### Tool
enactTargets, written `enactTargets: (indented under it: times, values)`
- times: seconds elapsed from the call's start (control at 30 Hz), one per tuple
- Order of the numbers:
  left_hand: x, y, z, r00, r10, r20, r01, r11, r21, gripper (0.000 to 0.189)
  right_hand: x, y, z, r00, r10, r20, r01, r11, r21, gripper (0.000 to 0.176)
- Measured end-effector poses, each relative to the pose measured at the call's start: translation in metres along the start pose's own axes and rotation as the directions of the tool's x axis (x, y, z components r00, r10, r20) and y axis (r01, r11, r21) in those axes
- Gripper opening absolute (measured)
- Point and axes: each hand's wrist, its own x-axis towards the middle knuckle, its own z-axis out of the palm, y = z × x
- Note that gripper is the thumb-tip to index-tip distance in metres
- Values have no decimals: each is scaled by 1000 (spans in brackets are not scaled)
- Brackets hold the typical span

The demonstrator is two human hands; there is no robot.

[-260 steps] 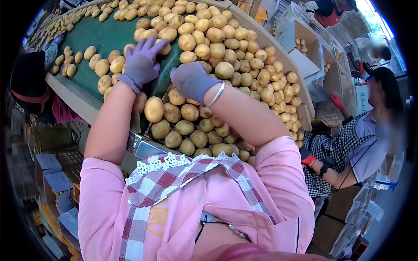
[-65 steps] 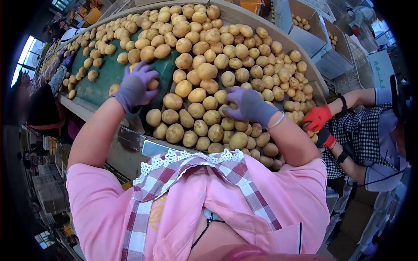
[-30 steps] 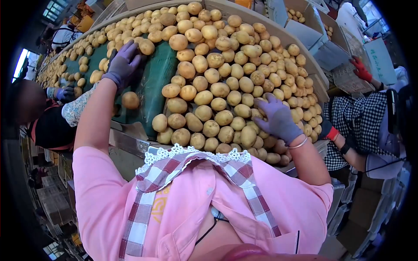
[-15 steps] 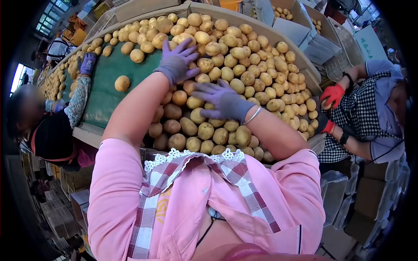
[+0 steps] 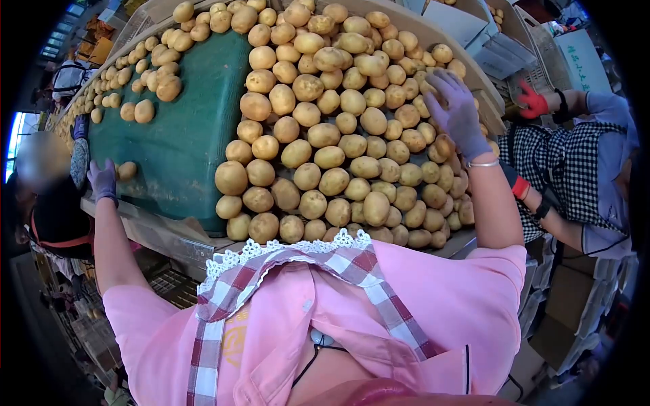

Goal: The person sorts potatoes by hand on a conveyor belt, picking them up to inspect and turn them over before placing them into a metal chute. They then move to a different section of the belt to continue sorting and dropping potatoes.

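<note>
Yellow-brown potatoes lie in a dense pile in front of me, beside a green conveyor belt. My left hand, in a purple glove, is stretched out to the far left at the belt's near edge, fingers spread, next to a single potato. On the right, my right hand, gloved in purple with a bracelet at the wrist, rests over the right side of the pile. Its fingers are apart and touch potatoes there; none is enclosed in it.
A wooden rim bounds the pile. At the right stands a co-worker in a checked apron with a red glove; another person is at the left. Cardboard boxes stand behind the rim.
My left hand has moved from the pile's far side to the belt's near left edge. My right hand has gone right and away from me. The potatoes have spread, with more belt bare at their left.
</note>
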Motion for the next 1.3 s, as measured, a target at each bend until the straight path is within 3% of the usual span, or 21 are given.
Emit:
enactTargets:
  times: [0.03,0.1,0.17,0.2,0.23,0.27,0.33,0.4,0.47,0.53,0.63,0.73,0.77,0.87,0.93,1.0,1.07,1.13,1.2,1.23,1.3]
  values:
    - [-12,44,-49,986,-86,-146,50,970,-238,65,24,-13,8,996,-52,-75,54,998,28,37]
    - [-46,142,-154,919,-50,-392,-204,789,-580,58,67,-28,37,991,-130,-33,134,975,180,37]
    - [-90,234,-249,854,181,-487,-515,423,-745,57,92,-42,81,989,-118,87,61,870,489,38]
    - [-118,270,-295,835,319,-448,-519,192,-833,55,95,-47,117,995,-89,42,59,882,467,43]
    - [-144,294,-324,747,498,-441,-540,66,-839,59,100,-54,128,994,-107,-3,100,929,356,45]
    - [-158,306,-356,533,752,-387,-661,84,-746,64,103,-59,132,991,-126,-44,133,962,238,48]
    - [-194,329,-365,293,924,-245,-815,107,-570,59,102,-82,100,926,-119,357,47,978,205,49]
    - [-201,333,-353,237,931,-276,-921,126,-368,51,71,-94,84,924,-127,361,93,990,108,39]
    - [-192,326,-351,340,915,-219,-841,191,-507,47,25,-100,61,882,-156,444,57,972,227,34]
    - [-189,327,-346,352,906,-237,-833,187,-521,43,-18,-105,41,919,-191,345,139,976,168,35]
    - [-190,327,-347,370,896,-247,-832,200,-518,41,-60,-122,-9,839,-12,544,-67,990,125,30]
    - [-190,329,-350,380,890,-253,-821,198,-535,41,-71,-104,-32,790,2,614,-384,782,492,27]
    - [-192,330,-349,376,891,-255,-823,195,-534,41,-62,-100,-39,654,10,756,-501,755,424,25]
    - [-189,339,-355,391,885,-255,-798,187,-573,41,-17,-113,-27,829,-20,559,-312,813,492,24]
    - [-187,351,-371,485,808,-333,-700,131,-702,40,32,-122,2,965,-132,225,-11,840,543,25]
    - [-182,362,-372,531,763,-368,-667,109,-737,44,75,-126,50,970,-187,155,100,889,446,26]
    - [-181,372,-369,559,763,-324,-679,197,-707,52,90,-125,110,912,-317,262,225,917,329,27]
    - [-180,380,-358,543,799,-261,-720,282,-635,63,108,-140,126,836,-220,502,149,973,179,31]
    - [-180,376,-353,532,814,-234,-733,304,-609,67,125,-146,112,644,-169,746,152,984,92,41]
    - [-183,375,-352,553,805,-215,-719,331,-612,68,131,-149,102,571,-119,812,122,991,59,52]
    - [-184,375,-350,577,787,-220,-715,357,-601,70,123,-147,107,572,-99,814,95,994,54,64]
